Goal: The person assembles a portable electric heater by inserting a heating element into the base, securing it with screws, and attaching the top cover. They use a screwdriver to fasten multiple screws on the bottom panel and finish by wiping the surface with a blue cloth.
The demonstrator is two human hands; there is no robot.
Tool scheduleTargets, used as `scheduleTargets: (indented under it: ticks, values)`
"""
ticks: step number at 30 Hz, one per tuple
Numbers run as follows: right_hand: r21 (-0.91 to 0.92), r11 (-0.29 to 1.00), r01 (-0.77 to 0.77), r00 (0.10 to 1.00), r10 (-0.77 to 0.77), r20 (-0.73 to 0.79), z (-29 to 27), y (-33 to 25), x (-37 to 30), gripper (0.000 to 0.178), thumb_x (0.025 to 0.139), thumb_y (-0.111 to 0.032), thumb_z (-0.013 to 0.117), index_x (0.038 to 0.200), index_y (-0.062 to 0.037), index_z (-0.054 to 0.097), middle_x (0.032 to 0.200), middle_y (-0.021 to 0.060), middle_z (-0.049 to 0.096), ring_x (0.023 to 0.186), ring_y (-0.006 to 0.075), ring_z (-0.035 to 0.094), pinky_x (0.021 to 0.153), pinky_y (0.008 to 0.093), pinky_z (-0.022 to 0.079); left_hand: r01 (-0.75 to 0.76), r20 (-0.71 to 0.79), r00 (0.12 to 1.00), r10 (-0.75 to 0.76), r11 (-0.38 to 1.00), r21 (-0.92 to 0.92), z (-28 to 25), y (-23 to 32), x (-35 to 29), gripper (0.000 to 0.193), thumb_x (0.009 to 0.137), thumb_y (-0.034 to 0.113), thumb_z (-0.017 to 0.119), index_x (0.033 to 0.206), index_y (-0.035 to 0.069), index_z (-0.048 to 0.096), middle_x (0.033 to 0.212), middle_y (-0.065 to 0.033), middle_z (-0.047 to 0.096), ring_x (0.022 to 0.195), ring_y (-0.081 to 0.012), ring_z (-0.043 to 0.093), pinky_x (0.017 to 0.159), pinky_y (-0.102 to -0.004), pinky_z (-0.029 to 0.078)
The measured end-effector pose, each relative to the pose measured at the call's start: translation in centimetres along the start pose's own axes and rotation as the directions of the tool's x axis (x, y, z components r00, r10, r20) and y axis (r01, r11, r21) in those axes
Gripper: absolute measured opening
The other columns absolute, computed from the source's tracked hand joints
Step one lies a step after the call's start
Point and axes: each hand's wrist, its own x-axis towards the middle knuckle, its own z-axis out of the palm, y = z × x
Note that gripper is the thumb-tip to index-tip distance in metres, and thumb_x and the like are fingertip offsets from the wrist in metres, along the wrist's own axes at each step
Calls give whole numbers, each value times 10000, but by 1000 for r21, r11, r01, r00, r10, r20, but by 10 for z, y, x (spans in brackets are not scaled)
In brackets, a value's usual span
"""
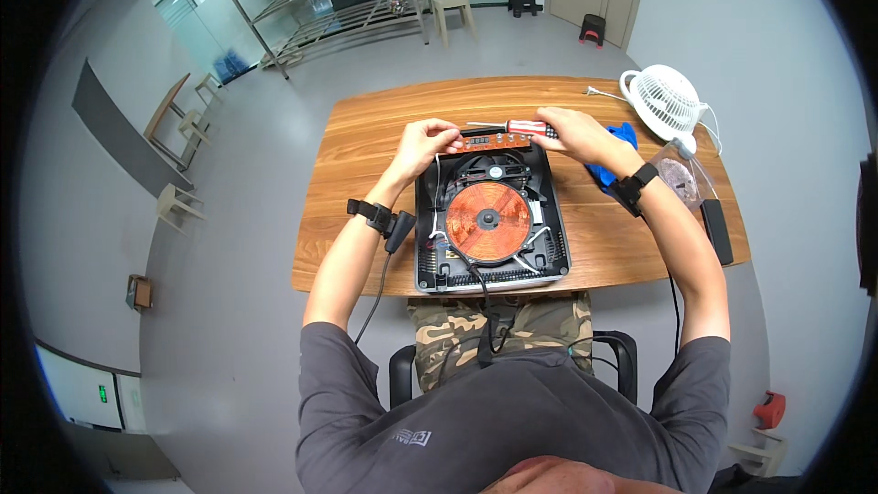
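Note:
An opened induction cooker (556, 220) lies on the wooden table in front of me, its black casing showing a round copper coil (468, 216), a fan (495, 172) and loose wires. Along its far edge is a narrow orange circuit board (495, 142). My left hand (426, 145) pinches the left end of this board between thumb and fingers. In my right hand (578, 135) is a screwdriver (525, 127) with a red-and-white handle, its shaft pointing left above the board. Whether my right fingers also touch the board's right end, I cannot tell.
On the table's right side are a white fan (665, 99) with its cord, a blue cloth (624, 135), a clear bag (679, 176) and a black box-shaped item (717, 231). A dark cable (482, 288) hangs over the near table edge. Metal shelving (338, 23) stands beyond.

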Motion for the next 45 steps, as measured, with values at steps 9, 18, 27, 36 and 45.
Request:
scheduleTargets:
  ticks: [9, 18, 27, 36, 45]
  values:
    - [20, 998, 53, 998, -53, 33, 2, -10, -8, 327, 970, -340, 640, 1099, -48, 568, 1006, 187, 644, 952, 411, 628, 796, 496, 503, 11, 42, 999, -10, 1000, -12, 11, -12, 2, 174, 999, 73, 643, 1103, -61, 682, 1016, -146, 737, 904, -172, 726, 827, -275, 613]
    - [32, 999, 31, 997, -33, 64, -4, -5, -14, 356, 972, -352, 630, 1124, -36, 568, 1026, 193, 647, 973, 414, 627, 808, 498, 503, 0, 58, 998, 2, 1000, -28, 17, -16, 9, 152, 997, 60, 634, 1084, -52, 688, 1005, -130, 731, 905, -166, 721, 827, -277, 613]
    - [204, 978, -37, 996, 19, 91, -2, 5, -19, 391, 987, -368, 638, 1150, -18, 579, 1050, 226, 671, 991, 404, 641, 834, 466, 507, 38, 123, 992, -28, 996, -77, 17, -15, 10, 185, 987, 63, 654, 1119, -63, 684, 1026, -140, 728, 929, -183, 727, 843, -283, 618]
    - [550, 809, -209, 975, 129, 180, 0, 30, -22, 378, 986, -362, 687, 1110, -12, 615, 1041, 114, 684, 1002, 194, 631, 879, 353, 498, 36, 153, 988, -20, 994, -105, 28, -10, 12, 200, 970, 80, 692, 1124, -49, 685, 1037, -144, 734, 929, -179, 733, 845, -272, 614]
    - [643, 749, -157, 986, 161, 52, -21, 39, -28, 384, 867, -253, 823, 1104, -48, 601, 997, 20, 606, 941, 107, 555, 812, 274, 470, 25, 248, 969, -20, 1000, -15, 36, -12, 24, 232, 957, 80, 707, 1150, -45, 677, 1024, -131, 731, 919, -173, 729, 818, -278, 607]
